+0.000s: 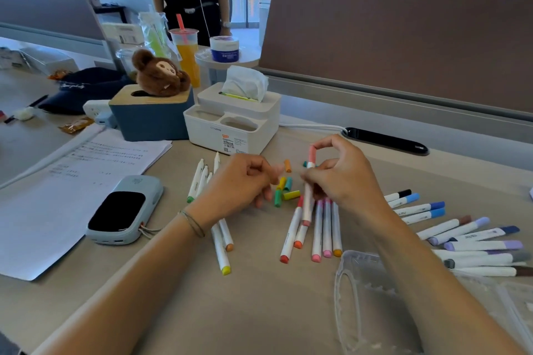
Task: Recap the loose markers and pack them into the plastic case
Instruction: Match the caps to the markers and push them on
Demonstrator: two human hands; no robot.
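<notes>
The right hand point(337, 179) is holding a pink marker point(308, 190) upright above the counter point(259, 311), its fingers point(326, 144) curling over the cap end. The left hand point(242, 181) is hovering with fingers loosely curled near the loose caps point(284, 192); whether it is pinching one cannot be told. The marker is looking light, stiff and smooth, best gripped mid-barrel. The clear plastic case point(360, 297) is lying near the right forearm, seemingly thin and flexible.
</notes>
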